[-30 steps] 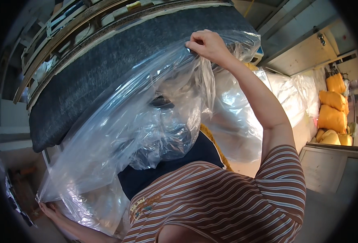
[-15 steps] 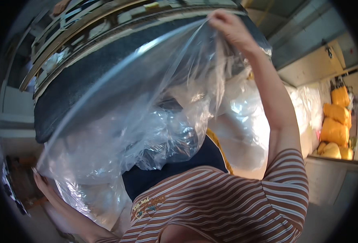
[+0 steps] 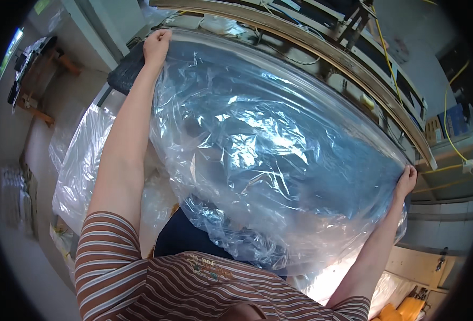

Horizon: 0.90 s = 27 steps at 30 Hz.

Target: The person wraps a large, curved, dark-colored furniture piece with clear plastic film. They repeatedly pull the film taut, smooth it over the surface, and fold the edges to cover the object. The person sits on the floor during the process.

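Fingers closed, your left hand (image 3: pixel 157 48) and right hand (image 3: pixel 406 183) pinch the clear plastic film (image 3: pixel 258 144) at its far edge; it spreads between them.

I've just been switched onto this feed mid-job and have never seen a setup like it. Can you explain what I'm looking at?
There's no machine here: you're seeing a person's own bare hands. The picture comes from the left of two wide fisheye cameras worn on the head, looking down, so its left is the person's left and straight edges bend toward the rim.

The left hand and right hand each grip the far edge of a clear plastic sheet, well apart. The sheet spreads over a dark-covered work surface, and its near part bunches against the person's front. I can't tell whether it is a single layer or a bag. Beyond the surface runs a long wooden rail.
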{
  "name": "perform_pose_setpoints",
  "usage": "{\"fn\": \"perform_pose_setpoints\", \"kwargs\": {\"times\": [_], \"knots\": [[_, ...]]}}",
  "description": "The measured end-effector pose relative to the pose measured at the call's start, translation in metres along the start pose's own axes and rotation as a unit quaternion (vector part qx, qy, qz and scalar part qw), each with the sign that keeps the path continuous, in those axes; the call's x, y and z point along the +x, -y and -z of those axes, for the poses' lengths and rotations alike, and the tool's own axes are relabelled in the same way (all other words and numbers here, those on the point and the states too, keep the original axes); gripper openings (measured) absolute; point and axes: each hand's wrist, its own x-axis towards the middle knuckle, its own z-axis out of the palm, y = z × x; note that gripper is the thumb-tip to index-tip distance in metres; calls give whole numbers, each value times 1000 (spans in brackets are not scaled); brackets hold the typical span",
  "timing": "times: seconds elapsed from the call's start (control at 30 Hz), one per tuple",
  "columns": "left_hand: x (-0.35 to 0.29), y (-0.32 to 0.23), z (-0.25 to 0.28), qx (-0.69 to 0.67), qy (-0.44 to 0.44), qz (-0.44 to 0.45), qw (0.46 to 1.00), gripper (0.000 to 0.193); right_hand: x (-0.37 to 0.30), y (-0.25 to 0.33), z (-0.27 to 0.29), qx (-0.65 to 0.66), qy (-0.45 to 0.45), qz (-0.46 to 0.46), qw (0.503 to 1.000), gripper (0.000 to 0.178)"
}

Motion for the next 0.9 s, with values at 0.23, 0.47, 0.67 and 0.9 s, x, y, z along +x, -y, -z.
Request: {"fn": "perform_pose_setpoints", "kwargs": {"times": [0.23,0.47,0.67,0.9], "knots": [[20,6,-35,-8,26,4,1000,28,18,3,-10,-43,33,-15,998,24],[28,5,-43,32,17,48,998,38,32,-9,-10,-102,-22,-3,995,33],[25,10,-43,-68,11,118,991,27,56,-40,17,-98,-25,-34,994,32],[36,6,-27,17,-126,71,989,32,16,35,0,82,-38,-124,988,36]]}}
